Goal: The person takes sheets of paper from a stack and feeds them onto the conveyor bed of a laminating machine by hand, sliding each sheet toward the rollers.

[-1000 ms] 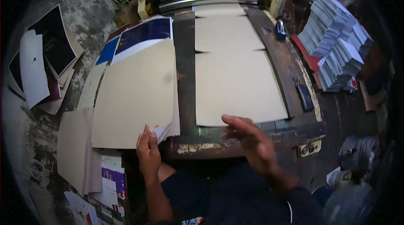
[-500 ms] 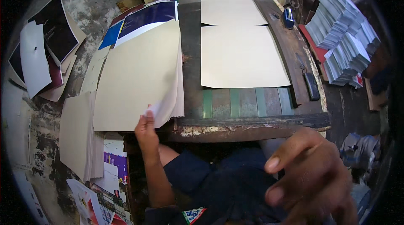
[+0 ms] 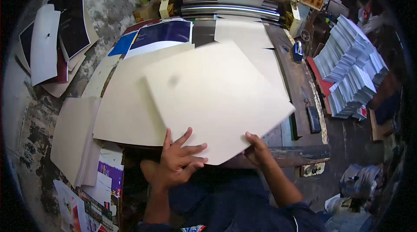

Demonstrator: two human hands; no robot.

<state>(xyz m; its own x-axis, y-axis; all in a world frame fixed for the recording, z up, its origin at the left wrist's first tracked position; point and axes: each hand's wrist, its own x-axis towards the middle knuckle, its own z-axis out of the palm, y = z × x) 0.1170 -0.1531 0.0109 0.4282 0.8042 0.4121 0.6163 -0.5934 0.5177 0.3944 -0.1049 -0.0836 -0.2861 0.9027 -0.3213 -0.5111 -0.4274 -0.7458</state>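
Observation:
A large cream sheet of card (image 3: 221, 97) is held tilted and turned across the table, slightly blurred. My right hand (image 3: 258, 150) grips its near right edge, thumb on top and fingers beneath. At the near left edge, my left hand (image 3: 180, 158) has its fingers spread against or just over the card; whether it presses on it I cannot tell. Under the card's left side lies a stack of similar cream sheets (image 3: 124, 101). Beyond and partly beneath the card, more cream sheets (image 3: 243, 34) run in an overlapping row toward the metal rollers (image 3: 230, 11).
Printed dark-blue sheets (image 3: 165, 33) lie behind the stack. Another cream stack (image 3: 71, 132) stands lower left. A long bar (image 3: 290, 80) edges the table's right side, near a blue tool (image 3: 297, 51) and a black case (image 3: 313, 119). White paper piles (image 3: 352, 91) stand right.
The top sheet has left the stack and swung right over the table. My right hand came from the near right to grip it. My left hand moved right and spread its fingers.

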